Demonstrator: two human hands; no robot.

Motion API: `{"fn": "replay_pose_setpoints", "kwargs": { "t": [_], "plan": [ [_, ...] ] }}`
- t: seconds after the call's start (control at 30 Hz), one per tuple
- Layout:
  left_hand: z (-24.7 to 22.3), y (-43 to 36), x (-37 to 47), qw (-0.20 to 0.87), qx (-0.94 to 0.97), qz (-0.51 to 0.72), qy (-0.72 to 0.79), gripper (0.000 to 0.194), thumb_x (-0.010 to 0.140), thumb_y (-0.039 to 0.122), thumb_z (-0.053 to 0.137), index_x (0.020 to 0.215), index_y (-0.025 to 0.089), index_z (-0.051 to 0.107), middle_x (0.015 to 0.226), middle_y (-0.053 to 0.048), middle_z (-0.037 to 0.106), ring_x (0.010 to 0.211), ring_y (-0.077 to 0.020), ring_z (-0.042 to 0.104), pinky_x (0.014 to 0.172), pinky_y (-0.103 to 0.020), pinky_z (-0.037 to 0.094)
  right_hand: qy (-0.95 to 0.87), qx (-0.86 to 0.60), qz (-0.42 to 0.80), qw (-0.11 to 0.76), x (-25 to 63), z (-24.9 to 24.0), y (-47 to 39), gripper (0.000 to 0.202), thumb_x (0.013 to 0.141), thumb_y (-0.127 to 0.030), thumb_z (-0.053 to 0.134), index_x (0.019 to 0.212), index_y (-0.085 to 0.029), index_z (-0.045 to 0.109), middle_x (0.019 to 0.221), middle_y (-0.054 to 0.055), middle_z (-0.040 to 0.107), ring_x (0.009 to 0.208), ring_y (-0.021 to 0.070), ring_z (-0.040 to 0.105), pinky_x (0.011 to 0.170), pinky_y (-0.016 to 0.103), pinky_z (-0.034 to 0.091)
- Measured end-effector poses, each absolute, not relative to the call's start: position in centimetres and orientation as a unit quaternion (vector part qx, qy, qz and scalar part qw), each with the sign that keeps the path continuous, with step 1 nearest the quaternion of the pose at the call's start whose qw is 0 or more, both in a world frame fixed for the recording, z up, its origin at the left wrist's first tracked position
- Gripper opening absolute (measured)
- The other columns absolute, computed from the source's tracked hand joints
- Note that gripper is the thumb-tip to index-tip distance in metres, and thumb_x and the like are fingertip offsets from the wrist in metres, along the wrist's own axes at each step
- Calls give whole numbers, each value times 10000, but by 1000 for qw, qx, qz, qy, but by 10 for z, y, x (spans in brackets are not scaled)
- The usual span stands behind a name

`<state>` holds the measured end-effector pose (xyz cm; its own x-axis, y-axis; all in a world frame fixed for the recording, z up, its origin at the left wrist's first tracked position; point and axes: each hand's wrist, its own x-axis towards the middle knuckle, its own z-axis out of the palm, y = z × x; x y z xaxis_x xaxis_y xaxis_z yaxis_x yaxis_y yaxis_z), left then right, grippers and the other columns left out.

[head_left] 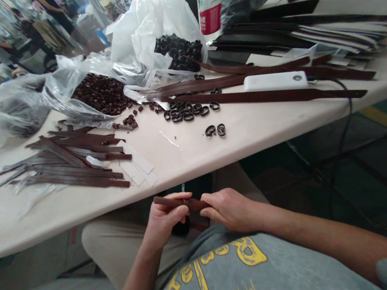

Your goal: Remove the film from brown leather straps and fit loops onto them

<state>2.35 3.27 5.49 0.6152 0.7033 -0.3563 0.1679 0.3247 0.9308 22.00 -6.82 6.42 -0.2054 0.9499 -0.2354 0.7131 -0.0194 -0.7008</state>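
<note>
Over my lap, just off the table's near edge, my left hand (165, 221) is closed around a brown leather strap (197, 204), its thumb pressed on top. My right hand (235, 209) pinches the strap's other end between thumb and fingers. One end of the strap sticks out past my left fingers. A narrow band seems to cross the strap beside my left thumb, too small to make out well. Black loops (186, 113) lie in a loose group on the table, with two set apart nearer to me. A pile of brown straps (79, 161) is at the left.
Plastic bags at the back hold small brown pieces (99, 94) and black loops (180, 50). Longer brown straps (279, 94) lie on the right beneath a white device (275, 82) with a cable. Black strips (265, 37) are stacked behind. White paper slips (137, 163) lie near the front edge.
</note>
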Motion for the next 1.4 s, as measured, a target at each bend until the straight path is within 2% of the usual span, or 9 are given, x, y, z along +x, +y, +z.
{"fn": "replay_pose_setpoints", "kwargs": {
  "t": [0.2,0.4,0.63,0.73,0.83,0.93,1.07,1.17,1.4],
  "plan": [
    [53,26,23,709,553,149,411,506,652,435,825,1051,130,755,549,2,607,432,-78,455,426,-198,368,-684,-565,416,200,216,69,-60,265,1008,-329,485,935,-147,663,827,63,717,721,186,646,596,245,362],
    [54,24,22,736,557,102,371,492,678,445,809,1051,127,764,538,-1,602,426,-80,455,412,-196,364,-669,-487,491,272,214,76,-57,322,1030,-292,433,1317,-241,571,980,16,752,836,166,689,707,233,439],
    [47,27,19,721,546,165,394,423,675,428,817,978,135,778,518,7,592,424,-76,445,417,-197,356,-677,-577,418,184,222,78,-56,238,961,-367,568,979,-146,653,859,70,726,755,208,665,607,251,399],
    [50,23,23,730,544,143,388,443,649,428,830,972,129,779,535,2,602,428,-81,454,411,-200,364,-673,-558,445,195,221,77,-57,224,983,-335,538,1038,-155,659,881,61,737,780,202,676,627,248,416],
    [47,19,27,735,547,144,373,486,653,413,824,1039,124,762,545,14,594,441,-89,473,424,-203,393,-658,-503,491,270,217,76,-56,209,1001,-284,507,1151,-209,633,962,19,743,830,162,678,698,233,444],
    [37,18,29,711,543,242,376,473,729,431,756,1099,138,734,575,13,616,505,-114,540,523,-224,476,-647,-506,455,344,216,81,-50,118,964,-249,545,991,-183,639,864,8,707,740,139,631,664,229,429],
    [24,15,39,677,574,322,329,615,656,463,808,1187,180,680,1052,-93,722,977,-253,661,863,-333,532,-610,-479,340,532,219,100,-39,221,945,-326,543,768,-194,522,660,-46,509,573,104,450,546,226,351],
    [22,5,56,662,643,242,298,753,564,406,886,1242,190,638,1191,-109,682,1104,-307,616,906,-372,522,-539,-405,300,675,217,116,-32,257,967,-378,526,779,-207,487,637,-62,419,541,96,378,516,230,324],
    [19,-4,82,557,771,169,258,234,847,320,675,1008,154,710,945,-73,730,869,-230,662,821,-352,538,-426,-304,307,795,220,137,-40,277,994,-416,531,813,-208,521,618,-69,405,460,72,299,436,212,249]
  ]
}}
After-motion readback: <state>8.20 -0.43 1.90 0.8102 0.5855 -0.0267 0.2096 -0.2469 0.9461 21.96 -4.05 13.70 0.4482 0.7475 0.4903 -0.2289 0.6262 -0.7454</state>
